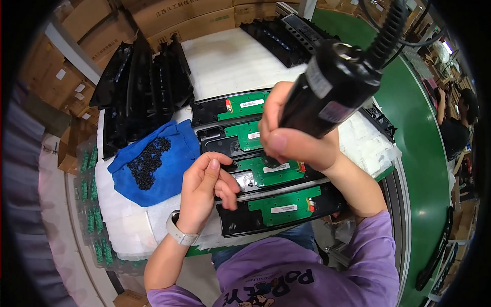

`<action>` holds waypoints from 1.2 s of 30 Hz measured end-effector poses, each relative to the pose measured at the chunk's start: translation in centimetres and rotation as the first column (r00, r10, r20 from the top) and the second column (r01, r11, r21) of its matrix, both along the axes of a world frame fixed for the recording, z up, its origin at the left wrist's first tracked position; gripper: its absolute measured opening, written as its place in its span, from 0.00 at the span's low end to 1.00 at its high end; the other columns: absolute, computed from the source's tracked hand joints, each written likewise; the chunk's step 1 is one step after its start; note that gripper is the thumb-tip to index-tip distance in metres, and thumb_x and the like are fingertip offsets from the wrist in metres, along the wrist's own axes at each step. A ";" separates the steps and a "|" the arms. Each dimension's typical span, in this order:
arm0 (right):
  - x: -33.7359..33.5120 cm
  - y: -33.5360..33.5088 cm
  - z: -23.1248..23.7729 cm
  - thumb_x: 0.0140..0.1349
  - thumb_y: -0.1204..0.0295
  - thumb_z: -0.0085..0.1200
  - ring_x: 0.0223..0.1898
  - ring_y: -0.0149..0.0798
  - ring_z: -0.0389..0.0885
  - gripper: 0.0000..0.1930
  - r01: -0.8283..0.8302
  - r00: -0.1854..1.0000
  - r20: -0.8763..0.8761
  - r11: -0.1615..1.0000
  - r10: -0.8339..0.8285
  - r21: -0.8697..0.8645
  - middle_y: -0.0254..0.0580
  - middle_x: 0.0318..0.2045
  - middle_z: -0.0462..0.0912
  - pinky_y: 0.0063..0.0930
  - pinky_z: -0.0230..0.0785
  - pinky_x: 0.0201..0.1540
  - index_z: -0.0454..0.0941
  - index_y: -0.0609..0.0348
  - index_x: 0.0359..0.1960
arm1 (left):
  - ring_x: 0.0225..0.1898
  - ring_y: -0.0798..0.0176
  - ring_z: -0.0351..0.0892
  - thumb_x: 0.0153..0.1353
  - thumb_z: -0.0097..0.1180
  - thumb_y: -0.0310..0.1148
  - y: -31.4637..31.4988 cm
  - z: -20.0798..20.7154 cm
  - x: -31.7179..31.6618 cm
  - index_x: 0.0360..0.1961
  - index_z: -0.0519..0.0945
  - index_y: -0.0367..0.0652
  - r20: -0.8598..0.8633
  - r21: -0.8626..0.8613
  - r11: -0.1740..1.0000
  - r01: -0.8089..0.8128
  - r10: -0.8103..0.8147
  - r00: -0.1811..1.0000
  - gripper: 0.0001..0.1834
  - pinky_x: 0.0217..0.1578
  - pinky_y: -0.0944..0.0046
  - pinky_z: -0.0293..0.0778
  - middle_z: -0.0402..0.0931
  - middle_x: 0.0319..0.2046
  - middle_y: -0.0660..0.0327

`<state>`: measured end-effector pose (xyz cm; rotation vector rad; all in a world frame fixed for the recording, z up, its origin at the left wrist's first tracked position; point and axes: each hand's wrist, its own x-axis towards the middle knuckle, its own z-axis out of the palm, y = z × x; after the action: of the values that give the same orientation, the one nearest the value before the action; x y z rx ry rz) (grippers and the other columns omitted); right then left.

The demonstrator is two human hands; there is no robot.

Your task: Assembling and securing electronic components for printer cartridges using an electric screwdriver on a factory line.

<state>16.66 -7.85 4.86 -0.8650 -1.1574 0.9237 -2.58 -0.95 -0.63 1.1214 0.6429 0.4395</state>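
Observation:
A black electric screwdriver [322, 87] with a coiled cable is gripped in my right hand [302, 138]. Its lower end points down at the third green circuit board [279, 172] from the back, which lies in a black plastic panel [235, 134] like those around it. My left hand [209, 181] hovers by the left end of that row, thumb and fingers curled together; whatever they hold, if anything, is too small to make out. To its left, a heap of small black screws [148, 162] rests on a blue cloth [169, 192].
Black plastic housings [143, 87] stand stacked at the back left, with more black parts [279, 41] at the back right. White foam sheeting [215, 56] covers the green table [417, 128]. Cardboard boxes [184, 20] line the far side. Another person [458, 123] is at the far right.

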 end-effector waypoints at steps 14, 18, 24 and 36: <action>-0.5 0.2 0.2 0.45 0.76 0.60 0.22 0.24 0.70 0.11 -0.065 0.993 0.107 0.989 0.050 0.136 0.33 0.20 0.73 0.17 0.63 0.25 0.70 0.62 0.28 | 0.16 0.78 0.49 0.66 0.41 0.30 0.6 0.3 -0.3 0.36 0.67 0.42 0.105 -0.210 0.965 0.158 -0.139 0.985 0.04 0.15 0.76 0.47 0.56 0.16 0.70; 1.0 -0.5 0.9 0.51 0.69 0.55 0.13 0.29 0.67 0.12 -0.130 0.981 -0.136 0.987 0.142 0.094 0.33 0.15 0.68 0.24 0.63 0.19 0.66 0.61 0.30 | 0.18 0.75 0.57 0.64 0.44 0.27 1.1 0.1 -0.6 0.38 0.67 0.41 0.177 -0.251 0.967 0.045 0.000 0.984 0.03 0.18 0.76 0.54 0.63 0.19 0.66; 1.2 -0.6 1.3 0.58 0.62 0.43 0.11 0.29 0.62 0.13 -0.045 0.843 -0.480 0.920 0.244 0.388 0.34 0.14 0.66 0.29 0.61 0.20 0.67 0.60 0.35 | 0.26 0.64 0.81 0.61 0.51 0.26 0.7 0.6 -0.6 0.38 0.73 0.35 0.090 -0.113 0.977 0.181 -0.171 0.981 0.06 0.25 0.73 0.74 0.79 0.28 0.56; 0.9 -0.9 0.3 0.61 0.58 0.44 0.14 0.26 0.63 0.15 -0.044 0.899 -0.402 0.949 0.175 0.314 0.30 0.17 0.66 0.27 0.66 0.25 0.66 0.58 0.38 | 0.34 0.61 0.82 0.59 0.54 0.24 -0.1 0.4 -0.3 0.38 0.74 0.35 0.048 -0.017 0.985 0.170 -0.169 0.984 0.07 0.32 0.71 0.76 0.80 0.33 0.53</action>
<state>17.53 -8.70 5.19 -0.3278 -0.9348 0.9433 -2.84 -1.02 -0.24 1.1328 0.5051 0.3112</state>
